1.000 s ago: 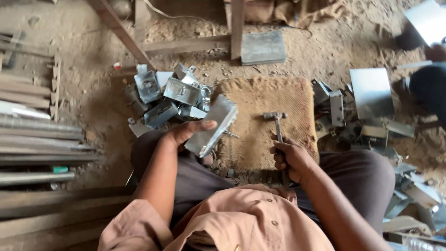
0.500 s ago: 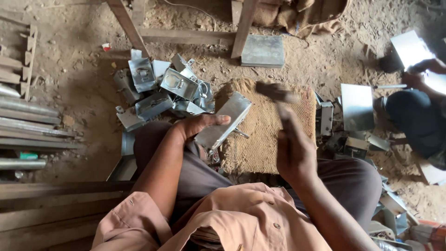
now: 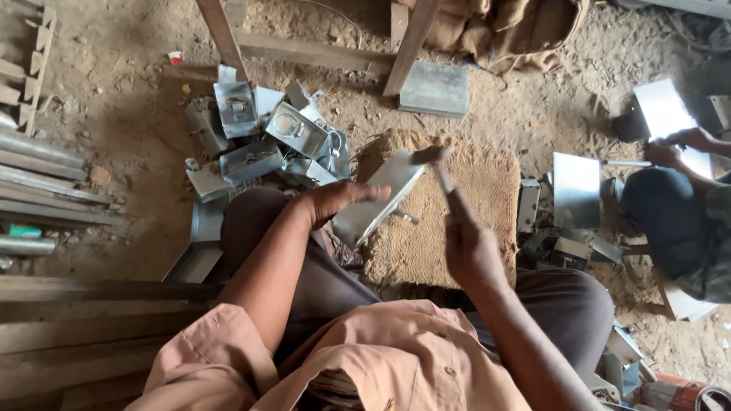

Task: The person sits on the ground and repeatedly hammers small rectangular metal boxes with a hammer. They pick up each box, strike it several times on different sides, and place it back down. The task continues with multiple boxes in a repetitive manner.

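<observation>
My left hand (image 3: 339, 199) presses on a bent grey sheet-metal piece (image 3: 378, 196) lying tilted across the left edge of a brown fibre mat (image 3: 472, 190). My right hand (image 3: 470, 247) grips a hammer (image 3: 440, 169) by its handle. The hammer head is down at the upper end of the metal piece, touching or nearly touching it. I sit on the ground with my knees on either side of the mat.
A heap of folded metal boxes (image 3: 263, 137) lies left of the mat. A flat metal plate (image 3: 434, 89) rests by wooden legs (image 3: 407, 46). More metal pieces (image 3: 575, 190) lie right. Another person's hands (image 3: 678, 148) work on a sheet (image 3: 668, 114). Metal bars (image 3: 46, 175) are stacked at left.
The hammer rose from resting on the mat, swung up, and has now come down onto the metal piece. My left hand stayed on the piece.
</observation>
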